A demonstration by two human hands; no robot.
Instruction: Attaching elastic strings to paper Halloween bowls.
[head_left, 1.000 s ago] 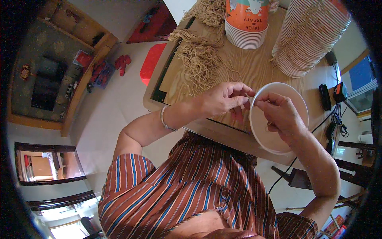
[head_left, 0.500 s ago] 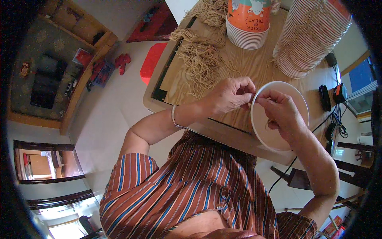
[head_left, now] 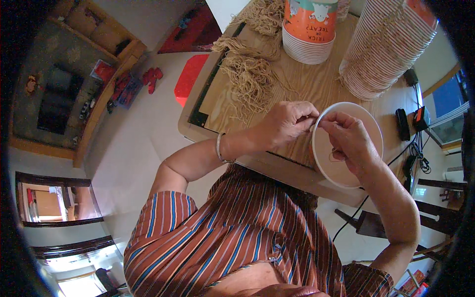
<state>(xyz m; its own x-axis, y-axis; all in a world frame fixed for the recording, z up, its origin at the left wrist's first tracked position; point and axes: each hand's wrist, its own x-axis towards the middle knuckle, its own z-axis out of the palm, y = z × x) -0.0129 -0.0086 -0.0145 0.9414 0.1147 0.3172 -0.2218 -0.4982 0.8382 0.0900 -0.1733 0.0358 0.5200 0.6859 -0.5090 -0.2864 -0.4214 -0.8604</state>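
A paper bucket (head_left: 342, 179), white inside, is tilted on the table's near side with its round mouth toward me. At its left rim my left hand (head_left: 291, 124) is closed in a pinch, the fingertips just outside the edge. My right hand (head_left: 349, 141) reaches over the mouth, thumb and forefinger pinched together against the inner side of that same rim. A thin tan loop (head_left: 338, 155), which looks like twine, shows under the right fingers. What the left fingertips pinch is too small to make out.
Loose bundles of tan twine (head_left: 250, 81) lie at the table's left. Behind stand a stack of orange printed paper buckets (head_left: 309, 47) and a longer leaning stack (head_left: 376, 59) with twine draped over it. Black adapters and cables (head_left: 418, 133) lie along the right edge. A red stool (head_left: 190, 79) stands beyond the left edge.
My left hand has shifted slightly down, its fingers drawn closer together at the rim. The right hand and the bucket stay almost in place.
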